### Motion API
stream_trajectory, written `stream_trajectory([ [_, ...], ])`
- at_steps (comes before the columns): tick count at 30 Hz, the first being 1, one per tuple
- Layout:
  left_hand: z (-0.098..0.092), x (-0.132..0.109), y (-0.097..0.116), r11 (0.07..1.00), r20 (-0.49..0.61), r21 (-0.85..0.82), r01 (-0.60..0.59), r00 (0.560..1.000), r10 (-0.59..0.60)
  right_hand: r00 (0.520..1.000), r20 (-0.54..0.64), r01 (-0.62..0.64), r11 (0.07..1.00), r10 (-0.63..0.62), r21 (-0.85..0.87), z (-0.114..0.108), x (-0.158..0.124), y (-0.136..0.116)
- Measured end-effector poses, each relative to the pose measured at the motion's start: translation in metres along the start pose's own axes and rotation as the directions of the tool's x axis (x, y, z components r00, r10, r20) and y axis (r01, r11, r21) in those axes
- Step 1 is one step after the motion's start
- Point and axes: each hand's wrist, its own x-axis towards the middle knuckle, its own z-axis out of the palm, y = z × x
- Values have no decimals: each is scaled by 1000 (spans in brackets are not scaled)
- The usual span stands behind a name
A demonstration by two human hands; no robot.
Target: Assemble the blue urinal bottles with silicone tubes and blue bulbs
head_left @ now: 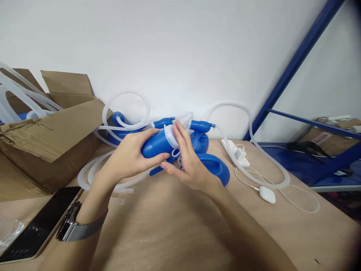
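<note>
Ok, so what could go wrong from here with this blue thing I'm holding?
The clear tubing looped around the blue plastic container could snag while your left hand and right hand turn it. Your metal watch sits close to the phone and might knock or scratch it. The tubing also runs beside the power strip, which could get tugged.
</note>
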Motion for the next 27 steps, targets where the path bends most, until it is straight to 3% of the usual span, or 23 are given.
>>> stream_trajectory([
  [9, 11, -3, 12, 978, -124, 173, -118, 982, 141, 987, -68, -123, 965, 142, 232, 5, 1, -5],
  [15, 15, -4, 12, 967, -83, 249, -49, 994, 71, 979, 0, -188, 908, 203, 374, 9, 1, 1],
  [21, 17, -3, 18, 964, -98, 261, -42, 993, 70, 985, -7, -156, 908, 172, 389, 4, 1, 3],
  [27, 13, -5, 20, 966, -39, 229, -120, 990, 132, 984, 35, -173, 884, 176, 434, 0, -1, 5],
])
